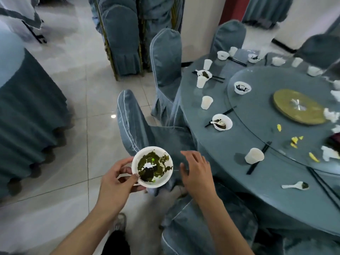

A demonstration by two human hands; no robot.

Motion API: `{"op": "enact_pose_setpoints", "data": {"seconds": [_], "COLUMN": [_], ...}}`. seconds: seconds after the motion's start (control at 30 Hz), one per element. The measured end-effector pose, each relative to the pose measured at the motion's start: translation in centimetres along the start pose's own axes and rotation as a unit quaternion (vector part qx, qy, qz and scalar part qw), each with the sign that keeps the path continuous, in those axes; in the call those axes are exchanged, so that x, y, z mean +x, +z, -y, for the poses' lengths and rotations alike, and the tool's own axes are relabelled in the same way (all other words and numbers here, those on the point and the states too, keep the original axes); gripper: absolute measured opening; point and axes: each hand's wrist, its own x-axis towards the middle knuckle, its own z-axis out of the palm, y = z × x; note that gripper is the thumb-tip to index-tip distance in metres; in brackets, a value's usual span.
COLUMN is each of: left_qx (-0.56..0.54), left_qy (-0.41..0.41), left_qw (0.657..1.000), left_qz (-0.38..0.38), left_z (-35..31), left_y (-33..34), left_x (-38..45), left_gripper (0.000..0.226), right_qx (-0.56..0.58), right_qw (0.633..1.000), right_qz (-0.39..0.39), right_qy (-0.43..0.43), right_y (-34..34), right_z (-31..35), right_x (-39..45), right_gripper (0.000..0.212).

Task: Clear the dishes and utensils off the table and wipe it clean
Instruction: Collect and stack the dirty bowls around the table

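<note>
Left hand: my left hand [117,178] grips a white bowl [152,166] by its near rim, thumb over the edge, fingers curled beneath.
Bowl contents: dark green, leafy residue smeared over the inside, with a white patch near the middle.
Bowl position: off the table, held over the floor and the seat of the nearest covered chair [136,129], to the left of the table edge.
Right hand: my right hand [196,171] is released, fingers spread and relaxed, grasping nothing; it hovers just right of the bowl, above the chair cover.
Table: round table [261,188] under a grey-blue cloth, to my right, with a glass turntable [261,115] on top.
Turntable centre: a gold disc [298,107].
Turntable litter: yellow scraps [294,140], crumpled white tissue [330,153], one small white bowl with dark residue [242,87].
Near edge of table: white plastic spoon [295,185] with green residue in its bowl; tipped white cup [254,155] beside black chopsticks [258,157].
Left edge of table: used bowl with spoon inside [222,122]; upright white cup [206,102] just beyond it.
Far edge: more white cups, bowls and chopsticks; details too small to tell.
Surroundings: pale tiled floor [73,74]; stacked covered chairs [122,37] behind.
</note>
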Motion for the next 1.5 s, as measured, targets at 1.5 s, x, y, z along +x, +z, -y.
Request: {"op": "enact_pose_setpoints", "data": {"seconds": [1.5], "left_qx": [0.169], "left_qy": [-0.054], "left_qw": [0.932], "left_qz": [0.315], "left_z": [-7.1], "left_y": [21.1], "left_x": [37.8], "left_gripper": [0.047], "right_qx": [0.307], "right_qw": [0.656], "right_qz": [-0.293], "right_qy": [0.624], "right_y": [5.9], "right_z": [-23.5], "right_x": [28.3], "right_gripper": [0.02]}}
